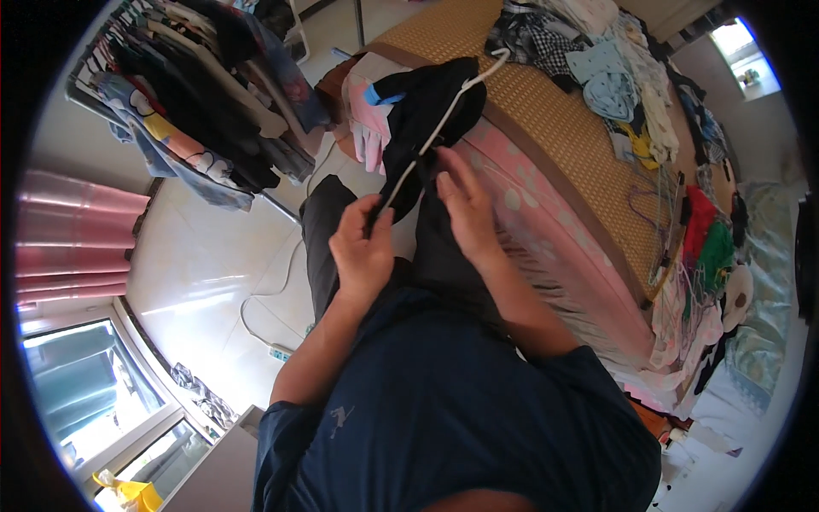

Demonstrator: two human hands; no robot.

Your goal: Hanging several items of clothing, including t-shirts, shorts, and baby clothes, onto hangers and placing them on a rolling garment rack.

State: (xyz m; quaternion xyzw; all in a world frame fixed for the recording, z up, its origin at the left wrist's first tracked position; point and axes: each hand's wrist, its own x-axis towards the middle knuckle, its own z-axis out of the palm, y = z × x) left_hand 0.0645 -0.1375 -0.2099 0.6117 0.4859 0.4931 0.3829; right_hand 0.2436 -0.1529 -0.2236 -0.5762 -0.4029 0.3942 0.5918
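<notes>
A white clothes hanger (441,121) lies slantwise over a black garment (419,105) that has a blue patch at its upper left. My left hand (363,240) pinches the lower end of the hanger and some black cloth between thumb and fingers. Beside the middle of the hanger is my right hand (464,198), slightly blurred, its fingertips at a black strip of the garment; whether it grips the strip is unclear. The hanger's hook end points to the upper right, over the edge of the bed.
A bed with a woven mat (556,147) stands on the right, bearing heaped clothes (601,77) and loose hangers (665,217). On the left is a rack of hung clothes (205,96). A white cable (246,320) runs over the tiled floor to a power strip (279,352).
</notes>
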